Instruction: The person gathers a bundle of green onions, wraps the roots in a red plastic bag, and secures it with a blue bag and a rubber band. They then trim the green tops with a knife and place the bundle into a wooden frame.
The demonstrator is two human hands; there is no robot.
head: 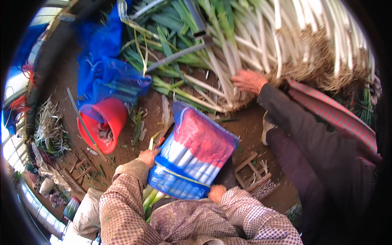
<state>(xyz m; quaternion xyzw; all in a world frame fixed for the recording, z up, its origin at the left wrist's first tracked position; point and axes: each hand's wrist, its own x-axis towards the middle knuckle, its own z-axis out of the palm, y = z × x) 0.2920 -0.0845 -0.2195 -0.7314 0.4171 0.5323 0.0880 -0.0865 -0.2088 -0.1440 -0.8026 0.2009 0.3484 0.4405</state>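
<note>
A blue bag (pixel 190 153), see-through in part, lies slanted before me around a bundle of leeks. White shafts show in its middle and a reddish mass at its upper part; a yellowish band crosses its lower part. My left hand (pixel 148 156) grips the bag's left edge, beside a blade-like tool with a reddish part. My right hand (pixel 216 193) is closed at the bag's lower right corner, its fingers partly hidden. Green leek leaves (pixel 150 197) stick out below the bag, by my lap.
A co-worker's hand (pixel 249 81) touches leeks in the large pile (pixel 288 46) at upper right. Left of the bag are a red bucket (pixel 119 122), blue netting (pixel 98 70) and a long thin rod (pixel 81 119). A small wooden frame (pixel 246 167) lies right; metal bars (pixel 177 56) cross above.
</note>
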